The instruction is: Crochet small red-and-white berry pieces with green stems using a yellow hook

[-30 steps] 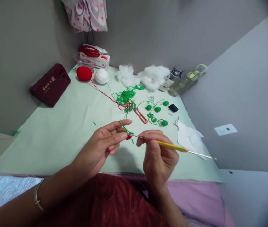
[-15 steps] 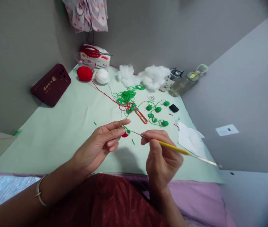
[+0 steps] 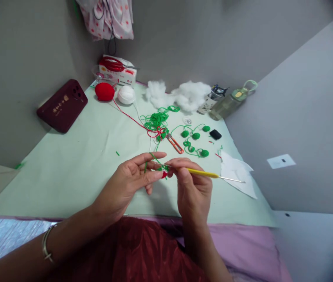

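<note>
My left hand [image 3: 135,174] pinches a small crochet piece [image 3: 164,174] of red, white and green yarn between thumb and fingers. Green yarn [image 3: 154,157] runs over its raised index finger and down toward the green heap. In my right hand [image 3: 194,184] is a crochet hook [image 3: 203,172] with a yellow handle, held like a pen. Its metal tip lies at the green top of the piece, pointing left, close to the left fingers. The two hands nearly meet, and fingers partly hide the piece.
Behind the hands lie tangled green yarn [image 3: 156,119], orange thread snips [image 3: 175,143] and several green crocheted balls [image 3: 195,136]. Farther back are a red yarn ball [image 3: 104,91], a white yarn ball [image 3: 126,95], white stuffing [image 3: 191,96] and a bottle [image 3: 231,102]. White paper [image 3: 238,174] lies right.
My right hand has moved left and the hook now reaches across the piece to the left fingers. The left hand has shifted slightly right with the piece, and green yarn now shows across its fingers.
</note>
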`<state>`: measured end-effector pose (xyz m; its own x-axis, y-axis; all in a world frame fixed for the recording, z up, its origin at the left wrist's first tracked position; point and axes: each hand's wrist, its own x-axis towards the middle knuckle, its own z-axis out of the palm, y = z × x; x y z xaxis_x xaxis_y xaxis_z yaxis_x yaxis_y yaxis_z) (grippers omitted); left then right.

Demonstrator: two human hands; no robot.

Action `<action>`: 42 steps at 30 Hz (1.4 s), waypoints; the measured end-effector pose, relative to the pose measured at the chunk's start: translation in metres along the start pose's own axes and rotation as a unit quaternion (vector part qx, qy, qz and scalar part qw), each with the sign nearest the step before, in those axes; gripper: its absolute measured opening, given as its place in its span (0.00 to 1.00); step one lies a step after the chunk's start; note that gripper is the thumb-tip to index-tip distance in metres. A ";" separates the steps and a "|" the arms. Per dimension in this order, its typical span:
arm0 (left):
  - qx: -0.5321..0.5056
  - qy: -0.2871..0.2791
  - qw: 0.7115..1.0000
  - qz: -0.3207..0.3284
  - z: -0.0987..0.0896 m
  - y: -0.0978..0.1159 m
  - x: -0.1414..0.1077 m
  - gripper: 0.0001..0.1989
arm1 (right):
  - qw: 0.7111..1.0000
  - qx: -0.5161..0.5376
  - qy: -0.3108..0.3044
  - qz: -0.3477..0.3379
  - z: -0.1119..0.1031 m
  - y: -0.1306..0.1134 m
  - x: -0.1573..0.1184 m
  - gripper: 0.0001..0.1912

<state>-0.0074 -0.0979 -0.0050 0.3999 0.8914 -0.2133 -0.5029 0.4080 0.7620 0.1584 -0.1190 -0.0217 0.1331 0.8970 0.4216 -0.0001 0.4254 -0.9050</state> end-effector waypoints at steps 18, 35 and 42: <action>0.019 -0.020 1.000 0.013 -0.006 -0.004 0.001 0.02 | 0.997 -0.017 0.057 -0.045 0.000 -0.007 -0.003 0.10; 0.009 -0.021 1.000 0.006 -0.004 -0.002 0.002 0.02 | 0.987 -0.097 0.063 -0.114 0.006 -0.010 -0.006 0.12; 0.019 -0.017 1.000 0.002 -0.007 -0.004 0.002 0.02 | 0.987 -0.095 0.068 -0.113 0.005 -0.009 -0.007 0.12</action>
<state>-0.0097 -0.0959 -0.0124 0.4243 0.8853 -0.1902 -0.4748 0.3964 0.7858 0.1521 -0.1288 -0.0164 0.2408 0.7520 0.6136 0.2286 0.5705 -0.7888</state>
